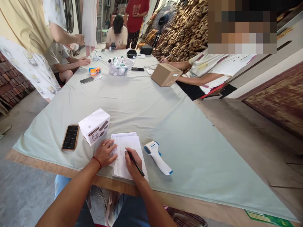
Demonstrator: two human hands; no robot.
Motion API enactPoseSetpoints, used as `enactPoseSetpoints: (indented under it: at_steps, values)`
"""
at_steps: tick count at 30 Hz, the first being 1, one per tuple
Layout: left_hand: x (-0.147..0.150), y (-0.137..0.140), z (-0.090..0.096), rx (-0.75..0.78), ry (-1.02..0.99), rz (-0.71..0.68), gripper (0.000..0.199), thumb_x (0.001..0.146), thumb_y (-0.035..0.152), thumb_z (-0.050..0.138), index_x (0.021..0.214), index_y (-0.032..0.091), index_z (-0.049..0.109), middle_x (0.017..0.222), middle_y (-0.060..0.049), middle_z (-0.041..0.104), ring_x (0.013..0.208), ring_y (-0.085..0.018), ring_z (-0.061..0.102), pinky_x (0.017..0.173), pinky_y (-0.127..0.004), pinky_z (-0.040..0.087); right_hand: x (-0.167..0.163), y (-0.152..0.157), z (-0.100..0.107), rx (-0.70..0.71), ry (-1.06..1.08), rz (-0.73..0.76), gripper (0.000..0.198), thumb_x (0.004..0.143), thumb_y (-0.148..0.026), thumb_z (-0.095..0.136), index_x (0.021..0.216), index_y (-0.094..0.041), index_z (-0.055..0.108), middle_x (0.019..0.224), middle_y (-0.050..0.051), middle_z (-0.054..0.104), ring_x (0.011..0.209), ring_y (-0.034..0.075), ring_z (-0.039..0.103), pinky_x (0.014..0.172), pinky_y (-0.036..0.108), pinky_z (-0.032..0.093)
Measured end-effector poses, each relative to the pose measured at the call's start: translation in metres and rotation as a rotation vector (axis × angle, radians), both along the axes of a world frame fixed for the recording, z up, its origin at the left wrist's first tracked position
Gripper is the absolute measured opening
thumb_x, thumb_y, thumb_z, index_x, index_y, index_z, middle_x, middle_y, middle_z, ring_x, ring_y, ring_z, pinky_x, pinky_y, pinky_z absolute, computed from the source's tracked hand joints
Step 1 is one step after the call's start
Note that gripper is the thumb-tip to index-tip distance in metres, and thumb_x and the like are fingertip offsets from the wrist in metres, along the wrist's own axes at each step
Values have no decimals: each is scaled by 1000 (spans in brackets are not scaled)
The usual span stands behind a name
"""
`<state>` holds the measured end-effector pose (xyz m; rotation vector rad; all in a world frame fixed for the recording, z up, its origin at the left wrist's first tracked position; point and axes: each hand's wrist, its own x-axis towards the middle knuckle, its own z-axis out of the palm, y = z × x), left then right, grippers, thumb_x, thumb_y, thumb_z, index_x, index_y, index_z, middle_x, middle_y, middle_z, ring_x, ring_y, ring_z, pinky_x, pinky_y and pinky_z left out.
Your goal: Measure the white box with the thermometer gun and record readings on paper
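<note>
In the head view, the right hand (133, 161) is closed around a black pen (137, 164), which slants across the stack of white paper (127, 142) at the near edge of the counter (201, 154); whether the pen's tip touches the page cannot be told; the left hand (106, 153) lies open, fingers spread, on the left side of the paper, beside rows of small writing; just to the right of the paper lies a white and blue infrared thermometer (158, 157); beyond the left hand stands a white printed box (94, 126), with a phone in a brown case (70, 137) to its left; farther along the counter are a clear basin (111, 68) with bottles in it and a cardboard box (165, 75), near which a seated person holds a pen; other people are around the far part of the counter
</note>
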<state>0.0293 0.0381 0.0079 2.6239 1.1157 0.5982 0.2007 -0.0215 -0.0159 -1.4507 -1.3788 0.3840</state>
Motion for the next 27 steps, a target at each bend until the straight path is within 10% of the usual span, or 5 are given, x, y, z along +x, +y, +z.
enactPoseSetpoints:
  at_steps: [10,14,18,23,27]
  values:
    - [-6,0,-7,30,-24,31,40,81,33,62,118,19,59,132,-13,54,126,-28,46,107,-48,37,43,10,-1,-105,-630,-120,45,83,-13,39,125,-16,56,115,15,56,103,27,54,91,41,44]
    - [-6,4,-8,4,-87,35,30,83,26,57,112,19,61,125,-12,58,122,-27,49,105,-49,39,69,-6,7,-467,-663,-419,52,83,-33,52,131,-13,49,128,22,49,114,37,49,91,50,41]
    - [-11,-4,-13,-33,-227,77,14,82,23,57,95,22,63,109,-6,64,107,-22,58,98,-43,46,89,-14,9,-650,-664,-386,52,86,-36,48,132,-11,49,120,23,55,104,34,55,81,46,46]
    - [-41,-28,-29,46,-389,447,15,91,34,48,94,19,53,91,-8,56,90,-22,57,80,-43,51,105,-17,10,-709,-476,-357,43,82,-43,50,112,-15,63,104,18,64,94,32,61,72,40,47]
    - [-64,-9,-30,199,-666,896,70,65,47,78,119,21,41,119,-13,48,116,-32,47,94,-51,45,84,-16,26,-528,-118,-321,45,71,-46,56,102,-17,69,100,14,69,89,30,64,73,37,49]
